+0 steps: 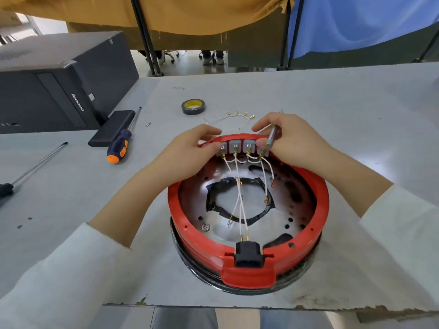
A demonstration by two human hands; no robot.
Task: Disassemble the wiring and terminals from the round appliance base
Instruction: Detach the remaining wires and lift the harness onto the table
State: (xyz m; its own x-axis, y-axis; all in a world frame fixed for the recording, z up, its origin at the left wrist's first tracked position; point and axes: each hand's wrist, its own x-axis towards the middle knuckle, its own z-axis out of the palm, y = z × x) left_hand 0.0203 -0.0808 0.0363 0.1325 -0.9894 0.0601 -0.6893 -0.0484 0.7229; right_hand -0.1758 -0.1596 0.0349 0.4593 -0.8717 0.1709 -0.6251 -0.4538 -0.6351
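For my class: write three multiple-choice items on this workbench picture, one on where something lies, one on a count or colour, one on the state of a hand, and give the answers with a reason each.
1. Where is the black power socket?
A. at the near edge of the red base
B. beside the tape roll
C. under the screwdriver

2. How many grey switch blocks sit in a row at the far rim?
A. two
B. four
C. six

3. What is the right hand doing?
A. lying flat on the table
B. hanging idle
C. gripping a slim grey tool

Answers: 1 A, the socket sits in the rim's near notch. 2 B, four blocks show between the hands. 3 C, the fingers curl round the tool at the rightmost block.
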